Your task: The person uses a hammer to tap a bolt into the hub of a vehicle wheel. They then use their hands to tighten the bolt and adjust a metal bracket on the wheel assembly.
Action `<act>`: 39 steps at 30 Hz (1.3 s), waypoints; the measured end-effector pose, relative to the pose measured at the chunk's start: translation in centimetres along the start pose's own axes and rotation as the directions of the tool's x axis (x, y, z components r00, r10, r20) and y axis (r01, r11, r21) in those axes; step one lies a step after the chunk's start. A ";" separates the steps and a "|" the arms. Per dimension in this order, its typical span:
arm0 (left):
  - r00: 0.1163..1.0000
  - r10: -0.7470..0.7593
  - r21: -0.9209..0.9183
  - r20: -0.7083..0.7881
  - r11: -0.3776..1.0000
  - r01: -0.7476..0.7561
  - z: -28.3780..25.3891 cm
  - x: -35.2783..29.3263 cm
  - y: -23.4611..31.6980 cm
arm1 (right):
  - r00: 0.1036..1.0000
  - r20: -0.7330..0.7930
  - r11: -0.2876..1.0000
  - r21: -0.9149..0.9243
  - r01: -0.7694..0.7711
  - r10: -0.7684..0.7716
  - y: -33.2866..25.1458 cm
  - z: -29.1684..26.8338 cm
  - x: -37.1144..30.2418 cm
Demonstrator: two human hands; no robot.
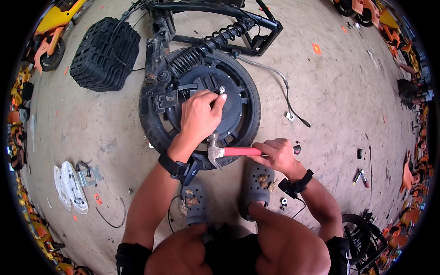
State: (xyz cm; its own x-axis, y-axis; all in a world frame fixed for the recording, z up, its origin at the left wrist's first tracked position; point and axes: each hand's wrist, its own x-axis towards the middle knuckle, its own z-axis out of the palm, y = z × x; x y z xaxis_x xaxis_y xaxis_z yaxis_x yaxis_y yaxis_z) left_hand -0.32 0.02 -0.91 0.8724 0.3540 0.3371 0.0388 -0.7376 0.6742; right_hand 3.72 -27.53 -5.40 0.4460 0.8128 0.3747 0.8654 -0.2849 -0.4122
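My right hand is wrapped round the red handle of a claw hammer, whose metal head lies over the near part of the wheel. Above the hub, my left hand is closed with thumb and forefinger pinched on a small dark piece with a shiny metal end; its kind I cannot make out. The black wheel lies on its side with its tyre and round hub cover facing up. A black coil-spring shock absorber runs across its far side to a black frame.
A black slotted plastic crate stands at far left. White plates and a metal bracket lie at left. A grey cable trails rightward. Small tools lie at right. My grey clogs are close to the wheel.
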 end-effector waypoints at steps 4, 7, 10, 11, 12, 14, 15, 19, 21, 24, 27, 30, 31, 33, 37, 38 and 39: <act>1.000 -0.004 -0.012 0.005 1.000 0.004 0.2 0.0 -0.1 | 0.999 -0.010 1.000 0.000 -0.031 0.031 0.3 0.2 -0.2; 0.999 -0.028 -0.005 0.016 1.000 0.028 0.1 -0.2 0.0 | 0.999 0.038 1.000 -0.004 0.000 0.000 -0.5 0.0 -0.7; 1.000 0.027 -0.001 -0.005 1.000 -0.027 0.1 0.1 -0.2 | 0.998 -0.051 0.999 -0.035 -0.035 0.033 0.7 0.1 0.1; 0.998 -0.056 -0.084 0.003 0.995 0.056 0.3 0.1 -0.3 | 0.999 -0.031 0.998 -0.061 -0.026 0.024 0.5 0.0 -0.3; 0.998 -0.062 -0.078 0.008 0.995 0.063 0.3 0.1 -0.3 | 1.000 -0.011 0.999 -0.041 -0.010 0.010 0.3 0.0 -0.5; 0.997 -0.074 -0.067 0.018 0.995 0.075 0.3 0.2 -0.2 | 0.999 0.028 1.000 -0.003 0.020 -0.020 -0.3 -0.1 -1.0; 0.998 -0.070 -0.079 0.011 0.994 0.070 0.3 0.1 -0.1 | 0.998 0.039 0.999 -0.005 0.046 -0.046 -0.5 -0.3 -0.9; 1.000 -0.009 -0.056 0.016 0.998 0.010 -0.3 0.1 0.1 | 0.998 -0.029 0.998 0.013 -0.058 0.058 0.1 0.0 -0.1; 1.000 -0.013 -0.052 0.018 0.999 0.014 -0.1 -0.1 0.0 | 0.995 -0.033 0.995 0.027 -0.092 0.093 0.0 -0.1 -0.6; 0.998 0.037 0.027 0.054 0.999 -0.039 0.0 0.0 0.2 | 0.998 -0.014 0.998 0.013 -0.065 0.065 0.0 -0.1 -1.1; 1.000 0.015 -0.002 0.023 1.000 -0.015 0.1 0.0 0.0 | 0.999 0.024 1.000 0.004 -0.031 0.031 -0.1 0.2 -1.6; 1.000 0.024 -0.014 -0.002 1.000 -0.024 0.3 0.0 -0.4 | 0.999 0.034 1.000 -0.006 -0.012 0.012 -0.5 0.4 -1.8; 1.000 0.027 -0.012 -0.009 1.000 -0.027 0.4 0.0 -0.4 | 1.000 0.029 1.000 0.001 -0.011 0.011 -0.5 0.4 -1.8; 0.999 0.032 0.007 -0.014 0.999 -0.032 0.4 0.0 -0.2 | 1.000 0.027 1.000 0.003 -0.012 0.012 -0.6 0.5 -1.8; 1.000 0.029 0.013 -0.011 0.999 -0.029 0.5 0.0 -0.4 | 0.999 0.014 0.999 0.018 -0.046 0.046 -0.7 0.5 -1.7; 0.999 0.031 0.016 -0.012 0.999 -0.031 0.5 0.0 -0.4 | 0.999 0.004 0.999 0.019 -0.051 0.050 -0.7 0.5 -1.7; 0.999 0.032 0.019 -0.014 0.999 -0.032 0.5 0.0 -0.4 | 0.999 -0.006 0.998 0.021 -0.054 0.054 -0.7 0.5 -1.7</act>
State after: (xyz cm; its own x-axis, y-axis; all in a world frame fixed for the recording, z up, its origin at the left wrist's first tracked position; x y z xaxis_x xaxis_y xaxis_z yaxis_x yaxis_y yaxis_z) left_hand -0.10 0.05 -1.55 0.8661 0.3384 0.3678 0.0203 -0.7592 0.6506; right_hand 2.26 -28.43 -6.13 0.4938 0.7932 0.3565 0.8348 -0.3176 -0.4496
